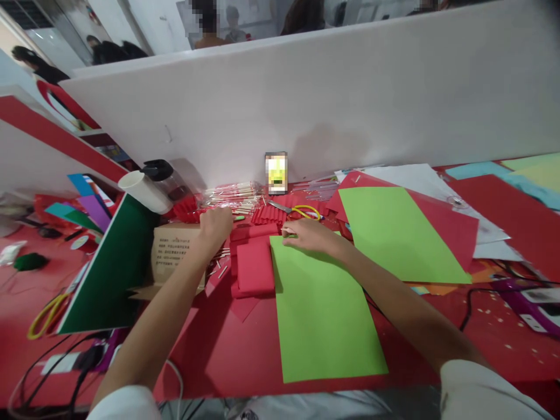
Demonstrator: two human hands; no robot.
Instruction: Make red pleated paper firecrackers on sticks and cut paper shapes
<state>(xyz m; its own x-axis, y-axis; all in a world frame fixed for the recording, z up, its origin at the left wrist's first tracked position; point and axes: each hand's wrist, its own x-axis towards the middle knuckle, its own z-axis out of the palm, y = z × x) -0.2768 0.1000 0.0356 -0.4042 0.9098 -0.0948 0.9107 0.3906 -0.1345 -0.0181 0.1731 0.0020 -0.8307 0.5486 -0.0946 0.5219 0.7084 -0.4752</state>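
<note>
My left hand [216, 226] is closed above the bundled sticks, near the top of the brown cardboard box [175, 251]; what it holds, if anything, is hidden. My right hand [300, 234] is pinched at the top left corner of a green paper sheet [324, 315], which lies flat on the red table. Between the hands sit folded red paper pieces [255, 268]. Yellow-handled scissors [306, 211] rest just behind my right hand. A phone [276, 173] leans upright against the white partition.
At left stand a green board [109, 274], a white cup [144, 191] and a dark-lidded bottle [166, 177]. More green, red and white sheets [398, 233] overlap at right. Cables and purple power strips [529, 303] lie at both sides. People are beyond the partition [306, 99].
</note>
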